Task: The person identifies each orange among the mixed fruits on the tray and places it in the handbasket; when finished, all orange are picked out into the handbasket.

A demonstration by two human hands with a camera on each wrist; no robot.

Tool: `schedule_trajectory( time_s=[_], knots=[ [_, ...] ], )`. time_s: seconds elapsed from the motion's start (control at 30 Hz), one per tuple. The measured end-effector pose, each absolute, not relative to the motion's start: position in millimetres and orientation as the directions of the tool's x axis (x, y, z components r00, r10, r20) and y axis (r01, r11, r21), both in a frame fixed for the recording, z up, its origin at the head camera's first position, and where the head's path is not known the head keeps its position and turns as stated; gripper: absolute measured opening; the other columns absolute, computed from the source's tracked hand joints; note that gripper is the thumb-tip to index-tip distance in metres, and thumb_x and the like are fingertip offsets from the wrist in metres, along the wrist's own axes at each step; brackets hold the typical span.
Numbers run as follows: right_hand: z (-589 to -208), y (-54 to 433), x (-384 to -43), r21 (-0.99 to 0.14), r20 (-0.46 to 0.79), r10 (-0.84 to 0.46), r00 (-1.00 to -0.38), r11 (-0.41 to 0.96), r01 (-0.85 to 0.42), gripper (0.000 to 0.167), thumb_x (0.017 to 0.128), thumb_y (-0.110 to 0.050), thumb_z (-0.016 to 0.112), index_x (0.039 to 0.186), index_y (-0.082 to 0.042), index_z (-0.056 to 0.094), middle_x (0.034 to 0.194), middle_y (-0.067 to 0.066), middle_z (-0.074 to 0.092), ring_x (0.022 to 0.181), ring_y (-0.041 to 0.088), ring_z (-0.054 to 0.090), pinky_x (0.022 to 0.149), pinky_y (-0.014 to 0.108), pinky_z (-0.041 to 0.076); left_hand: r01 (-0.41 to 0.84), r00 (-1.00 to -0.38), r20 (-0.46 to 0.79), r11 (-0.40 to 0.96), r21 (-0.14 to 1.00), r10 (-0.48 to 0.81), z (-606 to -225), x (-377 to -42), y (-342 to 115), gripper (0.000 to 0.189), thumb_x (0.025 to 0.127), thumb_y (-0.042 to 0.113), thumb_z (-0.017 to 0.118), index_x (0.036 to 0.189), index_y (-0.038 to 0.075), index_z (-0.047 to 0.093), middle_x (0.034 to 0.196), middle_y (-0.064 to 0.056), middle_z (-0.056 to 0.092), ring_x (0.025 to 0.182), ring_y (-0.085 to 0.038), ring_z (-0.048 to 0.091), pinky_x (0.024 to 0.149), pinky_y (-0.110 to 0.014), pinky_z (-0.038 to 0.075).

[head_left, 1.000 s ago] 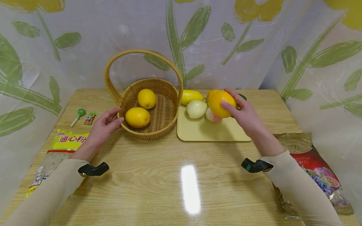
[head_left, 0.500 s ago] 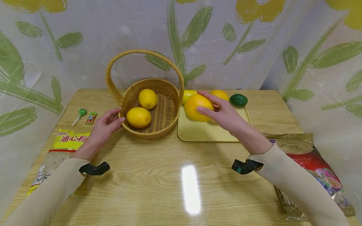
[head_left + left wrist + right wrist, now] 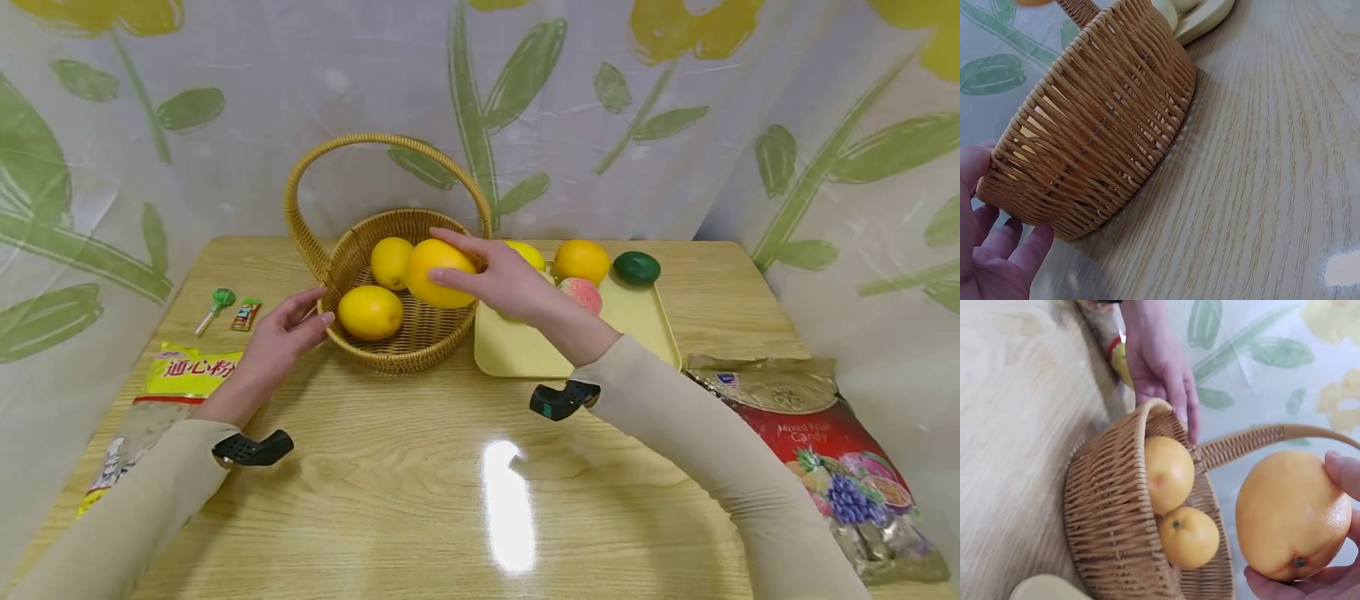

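Observation:
My right hand [image 3: 498, 271] grips a yellow-orange orange [image 3: 437, 273] between thumb and fingers, above the right part of a wicker basket [image 3: 405, 360]. Its round skin and small green stem mark show in the right wrist view. Two similar fruits lie inside the basket: a larger oval one [image 3: 370, 312] near the left front and a rounder one [image 3: 1189, 537] behind it. My left hand [image 3: 288, 325] holds the basket's left rim, thumb at the rim [image 3: 991, 164] and fingers against the outer wall. The tall basket handle [image 3: 386, 140] arches up at the back.
Right of the basket, a pale yellow tray [image 3: 645, 329] bears a pink peach [image 3: 580, 293], another orange fruit [image 3: 581, 262] and partly hidden fruits. A dark green fruit [image 3: 637, 268] sits at its back corner. Packets [image 3: 817, 442], a lollipop [image 3: 217, 307] and a small candy [image 3: 246, 315] lie around.
My right hand has carried the orange leftward from above the tray to over the basket, uncovering the peach and the green fruit. The left hand has kept its hold on the rim.

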State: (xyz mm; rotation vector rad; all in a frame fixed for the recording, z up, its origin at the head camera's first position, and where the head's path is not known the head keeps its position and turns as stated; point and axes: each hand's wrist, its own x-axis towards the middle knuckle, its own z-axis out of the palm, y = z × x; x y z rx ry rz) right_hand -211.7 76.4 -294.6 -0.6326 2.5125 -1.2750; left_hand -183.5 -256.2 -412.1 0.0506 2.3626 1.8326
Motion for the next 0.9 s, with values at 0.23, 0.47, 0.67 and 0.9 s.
schedule_trajectory(
  time_s=[0.23,0.47,0.67,0.9],
  knots=[
    [-308.9,44.8,-239.2,-0.781,-0.077,-0.511,-0.856,0.565,-0.267,0.063,0.093,-0.047,0.064,0.15,-0.033,0.041,0.148,-0.001,0.047,0.133,0.013,0.041,0.107,0.031,0.037,-0.065,-0.988,-0.096,0.245,0.967,0.118,-412.1,-183.4,-256.0,0.068,0.097,0.039,0.059,0.152,0.011,0.032,0.159,-0.007,0.028,0.142,-0.024,0.032,0.09,-0.012,0.048],
    [-324.7,29.9,-262.5,-0.68,-0.149,-0.552,-0.821,0.659,-0.32,0.065,0.095,-0.047,0.062,0.151,-0.024,0.039,0.141,0.007,0.054,0.11,0.021,0.055,0.096,0.03,0.044,-0.054,-0.989,-0.086,0.25,0.967,0.122,-411.8,-184.2,-256.5,0.066,0.099,0.037,0.058,0.153,0.01,0.031,0.159,-0.01,0.027,0.141,-0.027,0.033,0.09,-0.012,0.048],
    [-332.9,24.9,-273.4,-0.66,-0.241,-0.539,-0.807,0.701,-0.271,0.064,0.095,-0.044,0.062,0.151,-0.022,0.039,0.154,0.007,0.038,0.142,0.023,0.032,0.114,0.035,0.031,-0.051,-0.989,-0.084,0.251,0.967,0.125,-410.7,-182.6,-257.5,0.067,0.099,0.037,0.058,0.153,0.01,0.03,0.159,-0.011,0.026,0.141,-0.028,0.034,0.09,-0.012,0.048],
    [-341.3,19.1,-279.8,-0.696,-0.22,-0.499,-0.838,0.682,-0.224,0.064,0.096,-0.037,0.063,0.151,-0.019,0.037,0.153,0.009,0.04,0.14,0.023,0.034,0.112,0.033,0.033,-0.055,-0.989,-0.088,0.254,0.966,0.121,-410.0,-183.4,-257.1,0.067,0.098,0.038,0.059,0.153,0.011,0.032,0.16,-0.008,0.027,0.142,-0.026,0.032,0.09,-0.012,0.048]
  ],
)
